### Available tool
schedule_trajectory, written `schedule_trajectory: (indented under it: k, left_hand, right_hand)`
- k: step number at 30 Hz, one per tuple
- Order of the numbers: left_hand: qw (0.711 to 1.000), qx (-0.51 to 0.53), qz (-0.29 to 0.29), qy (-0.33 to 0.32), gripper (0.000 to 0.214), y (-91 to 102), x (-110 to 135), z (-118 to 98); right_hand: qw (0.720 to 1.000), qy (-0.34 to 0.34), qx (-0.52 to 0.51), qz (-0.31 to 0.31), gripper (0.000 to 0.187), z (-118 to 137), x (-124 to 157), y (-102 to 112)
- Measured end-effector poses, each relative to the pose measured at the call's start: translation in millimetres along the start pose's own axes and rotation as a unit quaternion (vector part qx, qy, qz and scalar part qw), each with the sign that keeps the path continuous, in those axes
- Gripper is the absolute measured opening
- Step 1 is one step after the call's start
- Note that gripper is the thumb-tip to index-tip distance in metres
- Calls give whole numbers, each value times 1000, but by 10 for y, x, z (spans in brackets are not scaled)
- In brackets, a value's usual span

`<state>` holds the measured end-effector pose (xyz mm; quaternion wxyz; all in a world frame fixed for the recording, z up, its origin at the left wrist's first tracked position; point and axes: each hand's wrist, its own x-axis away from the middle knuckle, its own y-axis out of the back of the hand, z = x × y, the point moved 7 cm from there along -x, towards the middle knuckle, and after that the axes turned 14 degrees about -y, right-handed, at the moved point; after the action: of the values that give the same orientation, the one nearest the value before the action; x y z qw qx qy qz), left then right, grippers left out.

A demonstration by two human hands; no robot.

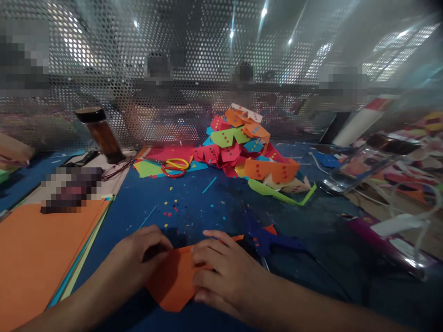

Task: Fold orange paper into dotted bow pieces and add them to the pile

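A folded orange paper lies on the blue table right in front of me. My left hand has its fingers curled onto the paper's left upper edge. My right hand lies over the paper's right side, fingers bent and pressing down on it. Blue-handled scissors lie on the table just beyond my right hand, untouched.
A heap of folded, punched coloured papers sits at the middle back, with yellow-and-red scissors to its left. A stack of orange sheets lies at left; a dark jar stands behind. A perforated metal screen closes the back. Clutter fills the right.
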<state>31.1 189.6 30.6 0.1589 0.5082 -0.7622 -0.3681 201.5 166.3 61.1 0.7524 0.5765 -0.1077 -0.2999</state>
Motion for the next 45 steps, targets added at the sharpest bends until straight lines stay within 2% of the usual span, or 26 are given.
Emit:
schedule_trajectory:
  k: [4,8,13,18,21,24,27,30,33,36,40,45]
  left_hand:
    - [997,-35,-41,-61,20,1,11,-41]
    - [983,-73,-73,-149,25,10,30,-150]
    - [962,-136,-25,-237,35,-46,73,-307]
    - [952,-163,-23,-259,27,-5,173,-404]
    - [963,-161,-24,-215,19,-6,250,-360]
    - [962,-194,-40,-185,27,-13,320,-330]
    - [938,-248,-35,-241,23,-49,358,-428]
    - [895,-314,-5,-317,36,-94,389,-542]
    - [864,-360,10,-351,43,-101,428,-571]
    - [858,-377,21,-350,42,-106,465,-529]
    - [856,-384,52,-343,41,-172,473,-489]
    - [840,-403,-1,-363,40,-182,467,-567]
  right_hand:
    - [999,-24,-39,5,20,-40,-13,-72]
    - [997,-46,-58,11,20,-64,-31,-98]
    - [994,-68,-80,17,19,-67,-57,-103]
    - [991,-96,-94,17,20,-81,-68,-87]
    - [989,-116,-93,10,18,-107,-72,-65]
    - [989,-123,-87,-5,17,-126,-71,-54]
    - [989,-127,-76,-11,15,-140,-67,-73]
    - [990,-122,-64,-12,15,-137,-64,-90]
    - [991,-122,-49,-30,16,-134,-58,-57]
    - [996,-83,-27,-35,14,-71,-47,-11]
    - [1000,-20,9,4,19,36,-28,-35]
    - [999,1,41,7,21,58,-9,-92]
